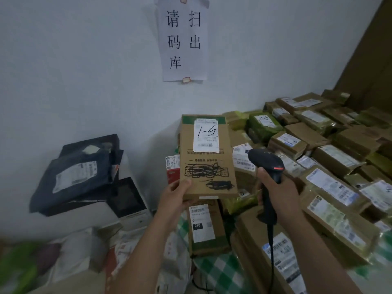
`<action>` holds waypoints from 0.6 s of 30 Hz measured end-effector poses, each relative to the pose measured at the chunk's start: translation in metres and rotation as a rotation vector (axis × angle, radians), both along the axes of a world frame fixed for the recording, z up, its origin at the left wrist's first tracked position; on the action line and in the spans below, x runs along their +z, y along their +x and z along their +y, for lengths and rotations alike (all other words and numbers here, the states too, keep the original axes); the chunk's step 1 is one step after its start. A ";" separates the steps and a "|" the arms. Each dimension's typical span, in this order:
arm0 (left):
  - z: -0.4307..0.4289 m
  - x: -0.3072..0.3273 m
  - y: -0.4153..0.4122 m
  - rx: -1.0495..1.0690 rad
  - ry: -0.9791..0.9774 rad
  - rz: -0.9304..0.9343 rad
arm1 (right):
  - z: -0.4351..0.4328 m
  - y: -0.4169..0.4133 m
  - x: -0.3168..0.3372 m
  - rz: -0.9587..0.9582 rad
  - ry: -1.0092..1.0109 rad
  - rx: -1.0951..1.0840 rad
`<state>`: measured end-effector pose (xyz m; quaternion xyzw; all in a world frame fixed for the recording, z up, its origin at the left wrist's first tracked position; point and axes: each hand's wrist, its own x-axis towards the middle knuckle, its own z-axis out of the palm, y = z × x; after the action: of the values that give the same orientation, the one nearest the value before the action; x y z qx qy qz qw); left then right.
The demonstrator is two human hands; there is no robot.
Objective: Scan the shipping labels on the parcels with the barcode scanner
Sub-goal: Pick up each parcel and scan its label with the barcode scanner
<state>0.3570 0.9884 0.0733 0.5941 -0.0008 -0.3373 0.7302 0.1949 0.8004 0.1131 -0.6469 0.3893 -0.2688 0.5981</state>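
Note:
A flat brown cardboard parcel [206,164] is held up in the middle of the view, its white shipping label [205,135] with a handwritten mark facing me. My left hand [177,196] grips the parcel's lower left corner, thumb on its front. My right hand [275,194] grips the handle of a black barcode scanner [266,161], which is just right of the parcel with its head pointing up and left. The scanner's cable [271,251] hangs down past my right forearm.
Several labelled brown and green parcels [331,162] are piled across the table on the right. Another labelled box [204,228] lies on the green checked cloth [216,270] below the held parcel. Dark mailer bags [78,175] lie stacked on a white device [129,204] at left. A paper sign [183,39] hangs on the wall.

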 end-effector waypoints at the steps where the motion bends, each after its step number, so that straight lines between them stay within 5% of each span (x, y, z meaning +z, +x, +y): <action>1: 0.010 -0.004 -0.003 0.038 -0.014 0.032 | 0.001 0.002 -0.001 0.006 0.024 0.002; 12: 0.071 -0.061 -0.038 0.232 -0.061 0.230 | 0.010 0.004 -0.017 0.081 0.008 0.129; 18: 0.059 -0.058 -0.027 0.168 0.052 0.142 | 0.009 0.013 -0.026 0.147 -0.048 0.218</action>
<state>0.3298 1.0471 0.0158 0.5855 0.1095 -0.3160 0.7385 0.2078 0.8094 0.0870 -0.7175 0.3528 -0.1635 0.5779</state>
